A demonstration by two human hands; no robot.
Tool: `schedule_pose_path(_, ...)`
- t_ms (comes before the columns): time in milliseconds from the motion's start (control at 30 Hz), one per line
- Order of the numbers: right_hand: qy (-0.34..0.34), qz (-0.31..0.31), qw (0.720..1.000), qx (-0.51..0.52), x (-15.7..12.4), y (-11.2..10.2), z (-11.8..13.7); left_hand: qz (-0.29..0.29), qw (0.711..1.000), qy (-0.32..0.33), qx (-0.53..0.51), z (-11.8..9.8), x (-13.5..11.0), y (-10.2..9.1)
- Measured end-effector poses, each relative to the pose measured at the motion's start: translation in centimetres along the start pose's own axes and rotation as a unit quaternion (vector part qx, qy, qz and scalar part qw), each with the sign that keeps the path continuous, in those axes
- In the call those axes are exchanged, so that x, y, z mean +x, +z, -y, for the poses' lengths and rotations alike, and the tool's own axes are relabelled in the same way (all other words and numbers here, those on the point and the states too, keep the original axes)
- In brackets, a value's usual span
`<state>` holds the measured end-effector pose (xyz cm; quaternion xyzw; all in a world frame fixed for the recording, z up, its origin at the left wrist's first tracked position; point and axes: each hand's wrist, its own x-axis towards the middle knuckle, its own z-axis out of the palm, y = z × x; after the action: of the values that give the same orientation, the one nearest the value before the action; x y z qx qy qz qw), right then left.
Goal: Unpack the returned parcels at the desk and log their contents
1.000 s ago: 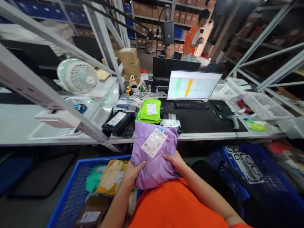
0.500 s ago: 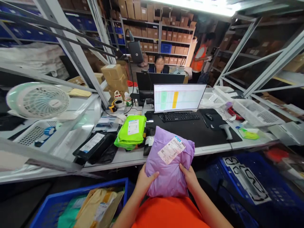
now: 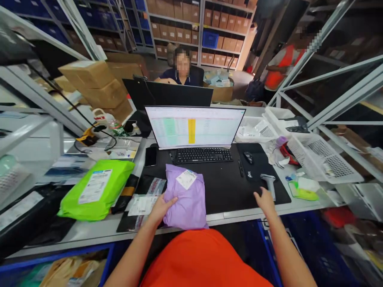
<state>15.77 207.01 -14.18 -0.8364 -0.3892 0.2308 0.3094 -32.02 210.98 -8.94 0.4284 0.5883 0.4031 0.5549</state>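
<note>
My left hand (image 3: 162,206) grips the left edge of a purple poly mailer (image 3: 187,203), thumb on top. The mailer lies at the desk's front edge, a white label (image 3: 186,179) near its top. My right hand (image 3: 265,200) is just in front of a grey handheld barcode scanner (image 3: 271,185), thumb and fingers apart, with nothing visibly held. The scanner rests on the black desk mat (image 3: 221,187). Left of the purple mailer are a black parcel with a white label (image 3: 143,204) and a bright green mailer (image 3: 98,191).
A lit monitor (image 3: 197,127) stands behind a keyboard (image 3: 203,155). A mouse (image 3: 248,157) and pen (image 3: 241,168) lie to the right, beyond them white baskets (image 3: 324,157). Blue crates (image 3: 112,255) sit below the desk. A person (image 3: 182,71) sits opposite; another person (image 3: 278,67) stands behind.
The purple mailer has gone from both hands in front of me down to the desk edge. My right hand has let go and moved right to the scanner; my left hand still holds the mailer.
</note>
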Motion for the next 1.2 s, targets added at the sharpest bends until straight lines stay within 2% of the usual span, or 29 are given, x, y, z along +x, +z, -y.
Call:
schedule_pose_path(67, 0.068, -0.046, 0.995, -0.047, 4.8, -2.8, -2.3, 0.033, 0.999, 0.0, 0.017, -0.1, 2.2, 0.7)
schedule_pose_path(133, 0.119, -0.055, 0.989, -0.074, 8.8, -4.0, -4.0, 0.047, 0.996, 0.014, 0.075, 0.0, 4.0, 0.7)
schedule_pose_path(167, 0.134, -0.043, 0.987, -0.076, 10.4, -4.0, -4.5, 0.037, 0.991, 0.023, 0.129, 0.1, 4.7, 0.6)
schedule_pose_path(233, 0.157, 0.0, 0.986, -0.064, 12.8, -3.6, -5.3, -0.021, 0.97, 0.031, 0.242, 0.3, 5.5, 0.5)
schedule_pose_path(333, 0.177, 0.071, 0.982, -0.017, 15.0, -2.8, -5.8, -0.145, 0.903, 0.07, 0.397, 0.7, 5.0, 1.1)
schedule_pose_path(433, 0.189, 0.127, 0.973, 0.033, 16.0, -2.9, -5.4, -0.209, 0.813, 0.143, 0.524, 1.3, 3.2, 2.9)
schedule_pose_path(467, 0.191, 0.141, 0.97, 0.046, 16.0, -3.0, -4.8, -0.217, 0.795, 0.154, 0.545, 1.6, 2.5, 3.6)
schedule_pose_path(533, 0.184, 0.167, 0.966, 0.078, 15.0, -2.9, -2.8, -0.223, 0.781, 0.156, 0.563, 2.2, 1.3, 4.8)
schedule_pose_path(600, 0.148, 0.204, 0.959, 0.127, 12.5, -2.1, 0.7, -0.208, 0.777, 0.161, 0.572, 3.0, 0.4, 5.9)
schedule_pose_path(633, 0.108, 0.234, 0.952, 0.166, 10.8, -1.3, 2.9, -0.195, 0.775, 0.164, 0.578, 3.5, 0.1, 6.3)
schedule_pose_path(733, -0.011, 0.366, 0.913, 0.178, 5.0, 1.9, 10.0, -0.167, 0.769, 0.166, 0.595, 4.5, -0.3, 7.2)
schedule_pose_path(800, -0.075, 0.409, 0.897, 0.149, 1.9, 4.4, 14.0, -0.157, 0.76, 0.165, 0.608, 4.8, -0.3, 7.4)
schedule_pose_path(867, -0.105, 0.433, 0.886, 0.13, -0.1, 6.6, 16.8, -0.151, 0.749, 0.166, 0.624, 4.9, -0.2, 7.5)
schedule_pose_path(933, -0.107, 0.452, 0.877, 0.118, -1.2, 8.3, 18.3, -0.148, 0.74, 0.165, 0.635, 4.9, -0.3, 7.5)
schedule_pose_path(1033, -0.092, 0.471, 0.87, 0.111, -2.0, 9.8, 19.1, -0.147, 0.74, 0.165, 0.635, 4.9, -0.4, 7.3)
schedule_pose_path(1200, -0.077, 0.496, 0.857, 0.118, -2.8, 10.2, 19.6, -0.144, 0.747, 0.17, 0.626, 5.3, -0.7, 6.8)
